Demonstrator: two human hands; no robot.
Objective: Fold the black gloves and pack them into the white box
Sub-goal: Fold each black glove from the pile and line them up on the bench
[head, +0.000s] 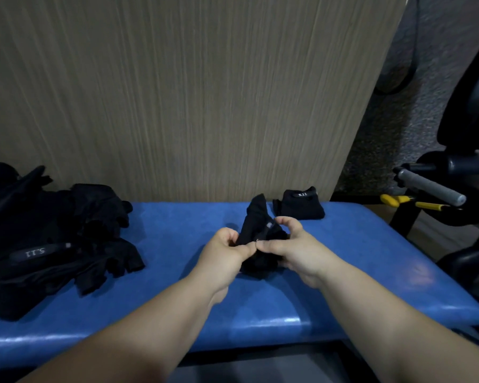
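A black glove (256,217) is held up over the middle of the blue padded bench (177,225), bunched between both hands. My left hand (227,250) pinches its near left edge. My right hand (291,244) grips its right side, thumb curled over the top. One folded black glove (302,205) with a small white label lies at the back of the bench, just right of my hands. A heap of loose black gloves (53,236) covers the bench's left end. No white box is in view.
A wood-grain panel (191,92) stands upright right behind the bench. To the right are a grey-handled black frame (432,186), a yellow-handled tool (415,203) and dark chair parts. The bench's front edge runs near my forearms.
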